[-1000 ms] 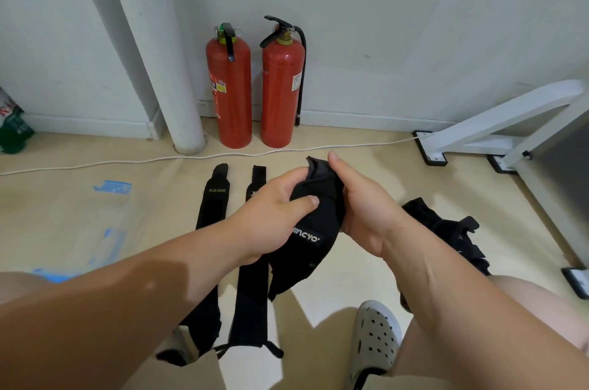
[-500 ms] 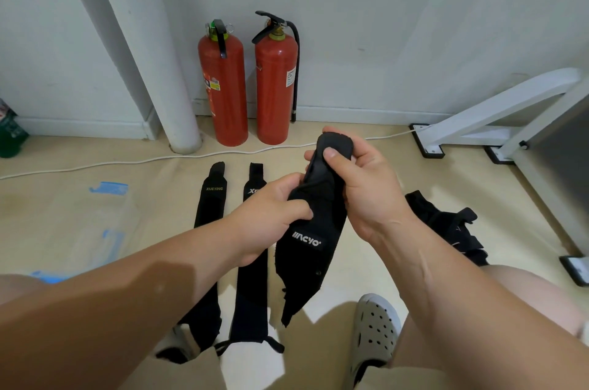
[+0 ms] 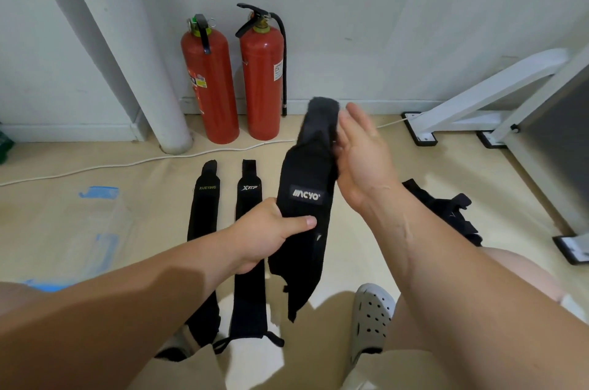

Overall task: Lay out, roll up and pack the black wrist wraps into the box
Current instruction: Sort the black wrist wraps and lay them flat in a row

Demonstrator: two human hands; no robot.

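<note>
A black wrist wrap with a white logo patch point(image 3: 306, 198) hangs stretched out above the floor. My left hand point(image 3: 267, 233) grips its middle, thumb across the front. My right hand point(image 3: 360, 154) touches its upper end from the right with fingers straight. Two more black wraps lie flat side by side on the floor: one with green lettering point(image 3: 204, 214) and one with a white logo point(image 3: 250, 198). A heap of further black wraps point(image 3: 446, 208) lies to the right, partly hidden by my right forearm. No box is in view.
Two red fire extinguishers point(image 3: 232, 80) stand against the wall beside a white pipe point(image 3: 140, 71). A white cable point(image 3: 95, 166) runs across the floor. A white metal frame point(image 3: 497, 103) stands at the right. My grey clog point(image 3: 371, 316) is near the bottom.
The wrap has been pulled out longer and raised. My right hand has let go of its upper end and opened flat beside it. My left hand slid lower on the wrap.
</note>
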